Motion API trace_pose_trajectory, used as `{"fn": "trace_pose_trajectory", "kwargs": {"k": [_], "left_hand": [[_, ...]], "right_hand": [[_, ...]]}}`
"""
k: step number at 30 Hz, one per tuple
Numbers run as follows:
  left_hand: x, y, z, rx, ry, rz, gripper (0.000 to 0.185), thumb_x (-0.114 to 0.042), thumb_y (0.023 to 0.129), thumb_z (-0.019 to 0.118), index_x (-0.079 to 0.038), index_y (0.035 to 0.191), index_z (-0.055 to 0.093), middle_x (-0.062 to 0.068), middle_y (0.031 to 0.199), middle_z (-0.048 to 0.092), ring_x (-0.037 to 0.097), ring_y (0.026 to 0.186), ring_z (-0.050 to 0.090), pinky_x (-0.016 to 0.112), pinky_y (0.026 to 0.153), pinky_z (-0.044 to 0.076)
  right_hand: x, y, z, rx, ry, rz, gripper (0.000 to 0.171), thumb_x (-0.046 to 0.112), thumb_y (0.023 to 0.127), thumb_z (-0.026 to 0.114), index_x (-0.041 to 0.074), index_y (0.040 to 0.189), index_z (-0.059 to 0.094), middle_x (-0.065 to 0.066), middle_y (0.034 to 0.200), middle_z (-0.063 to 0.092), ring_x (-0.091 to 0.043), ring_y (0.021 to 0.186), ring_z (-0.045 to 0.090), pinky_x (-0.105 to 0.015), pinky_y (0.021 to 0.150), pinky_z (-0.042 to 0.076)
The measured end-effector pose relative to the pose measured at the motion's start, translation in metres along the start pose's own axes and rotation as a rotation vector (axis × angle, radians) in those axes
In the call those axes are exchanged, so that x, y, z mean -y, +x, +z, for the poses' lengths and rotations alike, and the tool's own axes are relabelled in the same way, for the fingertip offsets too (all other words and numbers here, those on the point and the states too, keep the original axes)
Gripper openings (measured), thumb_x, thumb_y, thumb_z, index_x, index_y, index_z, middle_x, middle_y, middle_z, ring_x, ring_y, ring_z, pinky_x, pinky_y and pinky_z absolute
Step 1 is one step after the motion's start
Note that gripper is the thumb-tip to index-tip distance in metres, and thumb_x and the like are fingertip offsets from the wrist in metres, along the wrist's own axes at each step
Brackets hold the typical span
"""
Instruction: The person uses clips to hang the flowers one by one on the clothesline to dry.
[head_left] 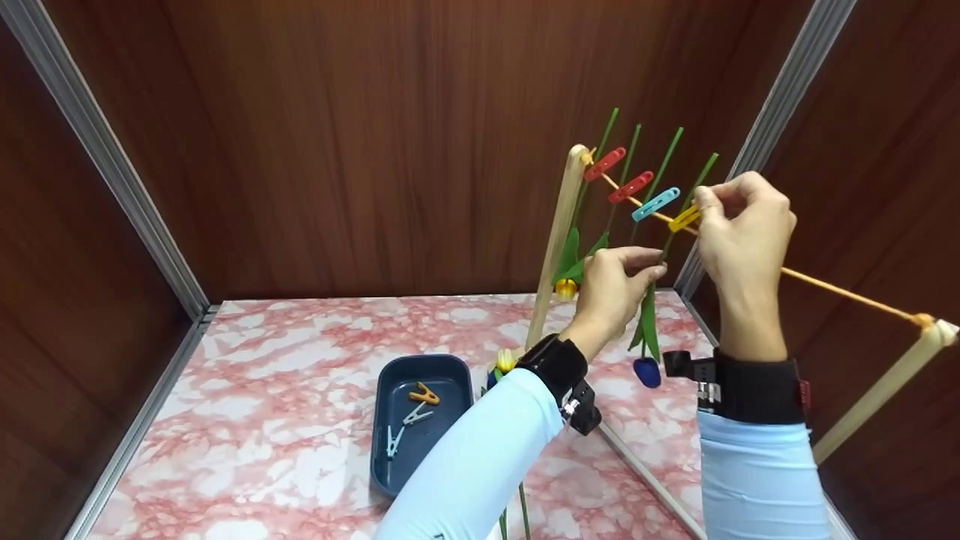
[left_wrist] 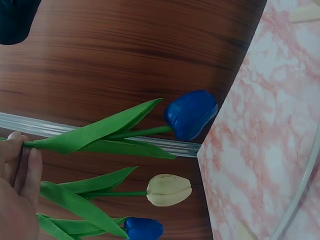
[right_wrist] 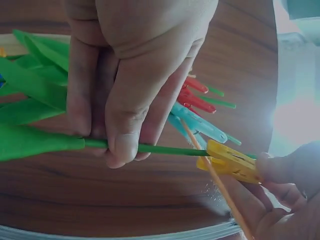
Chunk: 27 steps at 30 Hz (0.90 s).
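In the head view my left hand (head_left: pixel 609 289) pinches the green stem of a blue tulip (head_left: pixel 647 372), which hangs bloom down with its leaves below my fingers. Just above, my right hand (head_left: pixel 750 229) pinches the end of a yellow clothespin (head_left: pixel 683 218). In the right wrist view the front of this yellow clothespin (right_wrist: pixel 230 161) sits over both the stem and the orange cord (right_wrist: pixel 227 195). Farther along the cord, two red clothespins (head_left: pixel 604 163) and a light blue clothespin (head_left: pixel 656 204) hold other stems. The left wrist view shows a cream tulip (left_wrist: pixel 169 190) hanging beside the blue one.
A wooden post (head_left: pixel 556 240) and another post (head_left: pixel 877 394) carry the cord's two ends. On the marbled table a dark blue tray (head_left: pixel 431 457) holds an orange clothespin (head_left: pixel 424 394) and two pale ones. More tulips (head_left: pixel 506 360) lie partly hidden under my left forearm.
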<state>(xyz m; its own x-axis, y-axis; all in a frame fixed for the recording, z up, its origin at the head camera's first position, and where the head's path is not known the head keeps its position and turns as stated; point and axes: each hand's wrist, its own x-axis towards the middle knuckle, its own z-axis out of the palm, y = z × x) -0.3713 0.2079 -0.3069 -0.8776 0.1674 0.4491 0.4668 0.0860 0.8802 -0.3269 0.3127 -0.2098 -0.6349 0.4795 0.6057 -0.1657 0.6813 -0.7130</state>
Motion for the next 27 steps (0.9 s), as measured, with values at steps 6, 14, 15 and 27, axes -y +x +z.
{"fn": "trace_pose_trajectory", "kwargs": {"k": [6,14,15,27], "left_hand": [[0.001,0.002,0.000,0.006,0.004,0.017,0.019,-0.009,0.095,0.082,-0.008,0.114,0.084,0.000,0.105,0.082,-0.006,0.088,0.070,0.008,0.076,0.054],[0.006,0.000,0.000,-0.011,0.003,-0.004,0.018,-0.008,0.095,0.082,-0.009,0.112,0.085,0.001,0.106,0.082,-0.005,0.087,0.069,0.009,0.073,0.054],[0.006,0.000,0.000,-0.015,0.010,-0.005,0.018,-0.009,0.094,0.082,-0.010,0.112,0.085,0.000,0.106,0.082,-0.005,0.088,0.070,0.009,0.073,0.054],[0.005,0.003,-0.002,-0.062,-0.064,-0.020,0.017,-0.006,0.093,0.083,-0.009,0.109,0.085,0.001,0.103,0.082,-0.007,0.082,0.067,0.012,0.069,0.057]], "right_hand": [[0.005,-0.001,-0.011,0.129,-0.106,0.026,0.039,0.031,0.100,0.076,0.002,0.126,0.077,-0.011,0.107,0.079,-0.011,0.092,0.068,-0.013,0.070,0.046],[0.011,-0.003,-0.020,0.206,-0.246,0.001,0.043,0.036,0.101,0.075,-0.001,0.122,0.079,-0.024,0.116,0.077,-0.039,0.107,0.067,-0.016,0.060,0.043],[0.012,-0.003,-0.020,0.202,-0.252,-0.002,0.042,0.036,0.100,0.075,-0.001,0.120,0.080,-0.024,0.114,0.077,-0.038,0.106,0.066,-0.020,0.062,0.044],[0.009,0.002,-0.008,0.194,-0.258,-0.002,0.036,0.034,0.100,0.075,0.001,0.110,0.083,-0.021,0.105,0.079,-0.033,0.103,0.062,-0.025,0.063,0.043]]}}
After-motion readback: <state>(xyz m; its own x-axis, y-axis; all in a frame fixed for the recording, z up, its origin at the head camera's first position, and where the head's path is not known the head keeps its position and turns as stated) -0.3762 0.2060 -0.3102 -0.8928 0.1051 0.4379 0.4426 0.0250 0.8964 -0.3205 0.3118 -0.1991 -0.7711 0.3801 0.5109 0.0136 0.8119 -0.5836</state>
